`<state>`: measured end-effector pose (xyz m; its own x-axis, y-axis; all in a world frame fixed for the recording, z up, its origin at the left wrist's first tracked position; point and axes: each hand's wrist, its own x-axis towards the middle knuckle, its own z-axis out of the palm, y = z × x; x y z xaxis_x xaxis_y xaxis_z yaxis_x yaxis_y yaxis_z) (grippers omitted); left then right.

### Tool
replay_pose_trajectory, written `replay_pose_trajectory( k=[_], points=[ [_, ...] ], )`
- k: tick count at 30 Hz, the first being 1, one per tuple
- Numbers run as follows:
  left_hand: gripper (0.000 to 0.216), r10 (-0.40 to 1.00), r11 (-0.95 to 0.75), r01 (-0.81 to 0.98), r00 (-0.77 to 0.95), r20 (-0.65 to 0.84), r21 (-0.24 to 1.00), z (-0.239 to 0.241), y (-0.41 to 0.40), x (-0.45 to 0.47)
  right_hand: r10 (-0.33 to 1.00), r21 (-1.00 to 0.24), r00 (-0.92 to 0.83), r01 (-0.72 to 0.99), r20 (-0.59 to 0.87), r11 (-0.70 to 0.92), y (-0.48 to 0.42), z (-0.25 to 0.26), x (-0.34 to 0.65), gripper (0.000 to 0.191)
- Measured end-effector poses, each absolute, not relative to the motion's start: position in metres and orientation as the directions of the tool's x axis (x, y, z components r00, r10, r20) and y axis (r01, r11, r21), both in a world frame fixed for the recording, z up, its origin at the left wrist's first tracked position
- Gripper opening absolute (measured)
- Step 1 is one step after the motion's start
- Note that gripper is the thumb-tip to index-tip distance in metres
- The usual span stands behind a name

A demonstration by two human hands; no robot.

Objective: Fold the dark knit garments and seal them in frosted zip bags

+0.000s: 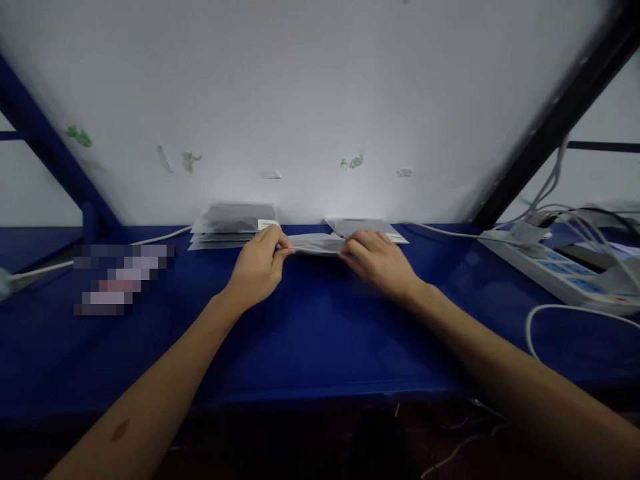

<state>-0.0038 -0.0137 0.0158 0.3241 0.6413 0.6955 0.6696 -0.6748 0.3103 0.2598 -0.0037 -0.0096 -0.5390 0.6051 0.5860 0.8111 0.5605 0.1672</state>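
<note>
A flat, pale grey plastic packet (316, 244) stretches between my two hands, a little above the blue table. My left hand (261, 263) pinches its left end between thumb and fingers. At the opposite end, my right hand (377, 261) is closed on the packet, its fingers slightly blurred. Behind my left hand lies a stack of similar grey packets (233, 223), with a white label at its right edge. Another grey packet (363, 227) rests flat behind my right hand, partly covered by it.
On the blue table (310, 333), a pixelated flat object (123, 280) lies at left. A white power strip (565, 270) with several plugs and cables is at right; a white cable (535, 320) loops toward the front. The white wall (310, 100) rises behind.
</note>
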Motion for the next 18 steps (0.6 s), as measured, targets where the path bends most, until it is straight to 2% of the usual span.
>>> replay_pose_trajectory(
  k=[2,5,9,11,14,16,18],
  points=[
    [0.010,0.648,-0.650,0.688,0.279,0.709,0.323,0.017,-0.012,-0.007,0.651,0.146,-0.499,0.843,0.572,0.518,0.003,-0.015,0.281,0.031],
    [0.009,0.652,-0.636,0.701,0.263,0.712,0.323,0.017,-0.012,-0.009,0.701,0.047,-0.407,0.881,0.585,0.471,0.011,-0.025,0.306,0.029],
    [0.006,0.557,-0.715,0.673,0.383,0.737,0.190,0.016,-0.021,-0.004,0.751,-0.133,-0.326,0.868,0.574,0.479,0.019,-0.036,0.321,0.027],
    [0.011,0.526,-0.753,0.645,0.475,0.706,0.128,0.016,-0.027,-0.001,0.788,-0.246,-0.244,0.862,0.566,0.443,0.022,-0.040,0.325,0.030],
    [0.027,0.606,-0.761,0.632,0.612,0.509,0.145,0.015,-0.031,0.003,0.832,-0.402,-0.084,0.846,0.548,0.350,0.025,-0.045,0.331,0.031],
    [0.034,0.669,-0.736,0.654,0.659,0.343,0.177,0.014,-0.031,0.005,0.845,-0.457,-0.025,0.832,0.535,0.314,0.025,-0.046,0.332,0.027],
    [0.038,0.704,-0.709,0.682,0.669,0.238,0.182,0.013,-0.030,0.006,0.852,-0.480,-0.012,0.822,0.523,0.306,0.025,-0.045,0.332,0.024]
  ],
)
